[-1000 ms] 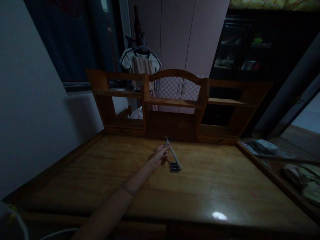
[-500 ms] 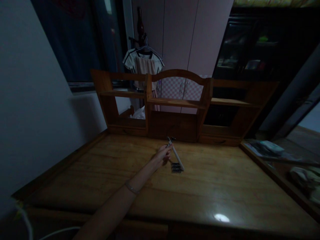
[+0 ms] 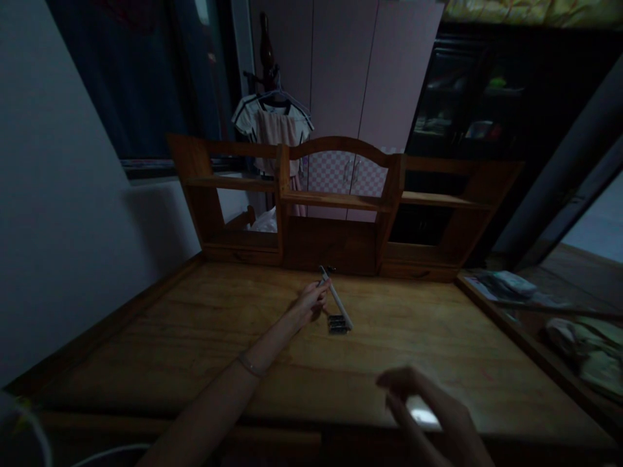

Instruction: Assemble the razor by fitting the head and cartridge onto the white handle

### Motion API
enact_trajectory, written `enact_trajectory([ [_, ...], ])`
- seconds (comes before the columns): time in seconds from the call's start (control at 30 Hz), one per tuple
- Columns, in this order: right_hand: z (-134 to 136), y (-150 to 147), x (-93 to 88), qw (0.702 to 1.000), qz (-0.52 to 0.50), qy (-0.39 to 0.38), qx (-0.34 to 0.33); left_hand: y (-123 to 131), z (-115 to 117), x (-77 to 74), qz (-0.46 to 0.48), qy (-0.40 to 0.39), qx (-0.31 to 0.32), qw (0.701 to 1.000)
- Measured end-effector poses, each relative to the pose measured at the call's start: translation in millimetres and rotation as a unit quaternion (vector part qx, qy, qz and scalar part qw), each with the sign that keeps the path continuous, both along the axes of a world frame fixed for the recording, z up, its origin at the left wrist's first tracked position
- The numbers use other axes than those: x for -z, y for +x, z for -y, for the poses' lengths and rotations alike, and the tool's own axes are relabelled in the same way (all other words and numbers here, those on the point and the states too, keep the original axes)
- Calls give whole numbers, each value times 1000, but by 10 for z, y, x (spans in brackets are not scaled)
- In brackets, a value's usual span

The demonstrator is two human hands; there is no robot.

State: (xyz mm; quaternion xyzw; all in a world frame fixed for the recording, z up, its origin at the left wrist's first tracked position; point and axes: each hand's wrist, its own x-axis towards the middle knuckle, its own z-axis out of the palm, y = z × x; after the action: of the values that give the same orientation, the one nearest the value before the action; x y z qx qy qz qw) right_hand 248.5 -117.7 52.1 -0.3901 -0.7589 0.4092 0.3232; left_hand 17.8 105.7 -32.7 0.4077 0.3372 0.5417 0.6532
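Observation:
My left hand [image 3: 314,299] is closed on a thin, pale, flat object [image 3: 338,301] seen edge-on, holding it tilted over the desk near the middle. Just below that object, a small dark item with several light rows [image 3: 337,323] shows against the wood; whether it is attached cannot be made out. My right hand [image 3: 421,395], slightly blurred, is over the front right of the desk with thumb and index finger apart. Nothing is seen in it, and it touches neither object.
The wooden desk [image 3: 204,331] has a shelf unit [image 3: 335,202] along its back edge. A wall [image 3: 92,246] borders the left. Papers [image 3: 511,285] and cloth [image 3: 591,350] lie beyond the right rim. A white cable [image 3: 36,428] is at lower left.
My right hand has come into view from the lower right, fingers apart. My left hand still holds the thin object; the whole scene has shifted slightly left in view.

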Motion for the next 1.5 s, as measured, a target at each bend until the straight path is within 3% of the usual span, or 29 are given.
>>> enact_trajectory([
  [0.07, -613, -89, -35, 978, 4, 172, 121, 4, -13, 9, 1, -2, -10, 1000],
  [0.13, -1190, -243, 23, 958, 39, 243, 148, 6, -31, 23, 2, 4, -16, 1000],
  [0.2, -1625, -398, 170, 963, 54, 230, 132, 3, -51, 37, 11, 19, -15, 1000],
  [0.3, -1941, -520, 425, 987, 35, 132, 81, -4, -77, 45, 20, 36, -16, 999],
  [0.43, -1989, -491, 585, 992, -9, 110, 69, 6, -77, 17, 33, 53, -32, 998],
  [0.77, -2037, -436, 696, 991, 2, 127, 38, 79, -24, -9, -9, 67, -8, 998],
  [1.0, -2122, -272, 635, 976, -50, 172, 127, 34, 0, 20, -13, 34, 13, 999],
  [1.17, -2116, -200, 582, 969, -17, 157, 187, -12, -37, 56, 6, 20, 30, 999],
  [1.5, -2186, -119, 588, 971, 5, 175, 162, -71, -101, 135, 22, 12, 48, 999],
])
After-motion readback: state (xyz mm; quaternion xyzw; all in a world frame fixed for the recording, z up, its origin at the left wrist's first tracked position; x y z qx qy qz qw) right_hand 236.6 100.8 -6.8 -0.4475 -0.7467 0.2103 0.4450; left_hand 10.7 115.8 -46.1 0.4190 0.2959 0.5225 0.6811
